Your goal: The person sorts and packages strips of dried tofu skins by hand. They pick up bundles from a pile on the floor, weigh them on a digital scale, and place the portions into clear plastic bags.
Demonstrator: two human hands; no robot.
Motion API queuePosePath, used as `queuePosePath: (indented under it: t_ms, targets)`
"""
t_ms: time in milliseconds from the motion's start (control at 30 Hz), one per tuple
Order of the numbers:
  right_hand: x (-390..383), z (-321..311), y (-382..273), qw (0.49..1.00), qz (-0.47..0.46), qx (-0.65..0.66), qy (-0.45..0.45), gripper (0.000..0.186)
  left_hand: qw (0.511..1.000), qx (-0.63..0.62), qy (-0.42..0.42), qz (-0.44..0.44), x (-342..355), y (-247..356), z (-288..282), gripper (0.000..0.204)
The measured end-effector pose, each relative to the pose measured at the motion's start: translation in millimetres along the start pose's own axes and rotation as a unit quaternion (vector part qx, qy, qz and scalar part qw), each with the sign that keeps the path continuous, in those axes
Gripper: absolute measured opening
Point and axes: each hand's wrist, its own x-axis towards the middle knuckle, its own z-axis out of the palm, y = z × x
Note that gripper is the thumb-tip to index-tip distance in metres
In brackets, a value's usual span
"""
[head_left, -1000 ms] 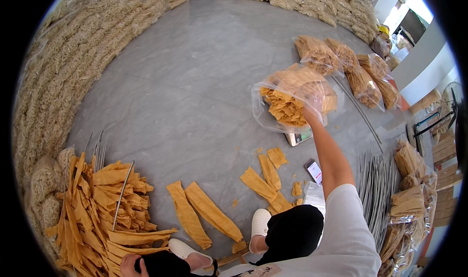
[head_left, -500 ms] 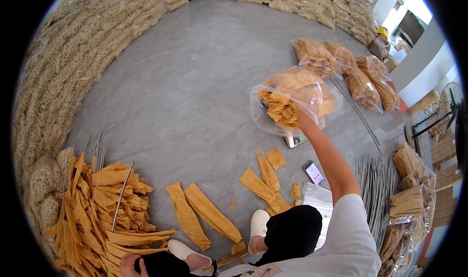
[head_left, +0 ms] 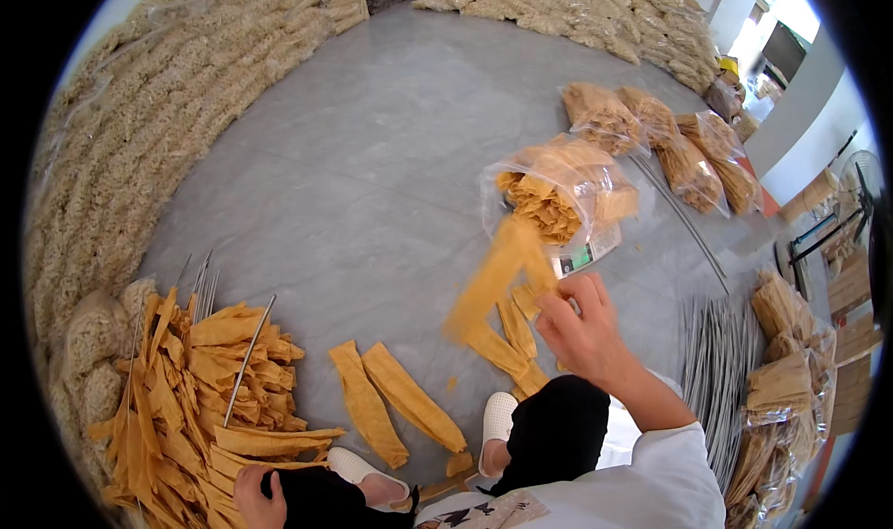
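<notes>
Packing workshop, likely: yellow strips (head_left: 414,399), filled bags (head_left: 577,168), metal rods (head_left: 714,380) on grey floor (head_left: 353,175); bagged goods (head_left: 181,124) piled around; 1 fan (head_left: 863,175).

Below the right hand (head_left: 581,324), a white short-sleeved shirt (head_left: 642,482) with a dark-marked print (head_left: 510,512) is worn; black trousers (head_left: 326,501) are seen beside the left hand (head_left: 259,497), pale textured shoes (head_left: 498,419) between both.

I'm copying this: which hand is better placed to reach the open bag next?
Probably the right hand: it's nearer the open bag, holding a yellow strip. The left hand rests at the knee.
</notes>
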Motion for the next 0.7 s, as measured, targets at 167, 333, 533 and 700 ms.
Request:
queuePosePath:
  t_ms: [167, 333, 533, 700]
  targets:
    - [-9.1, -24.3, -69.7, 0.988, -0.104, 0.114, -0.014, 0.024, 0.998, -0.022, 0.053, -0.006, -11.8, -11.9, 10.3, 0.012]
    - [-9.8, -26.5, -134.3, 0.96, -0.192, 0.167, 0.118, 0.023, 0.995, 0.033, 0.079, 0.044, -28.3, -33.2, 12.3, 0.025]
    - [-2.5, -42.1, -172.1, 0.905, -0.217, 0.255, 0.262, 0.018, 0.977, -0.184, 0.095, 0.053, -42.0, 6.7, 28.8, 0.078]
    - [-0.3, -56.2, -187.1, 0.84, -0.246, 0.34, 0.344, 0.012, 0.923, -0.372, 0.098, 0.012, -19.5, 19.7, 70.0, 0.09]
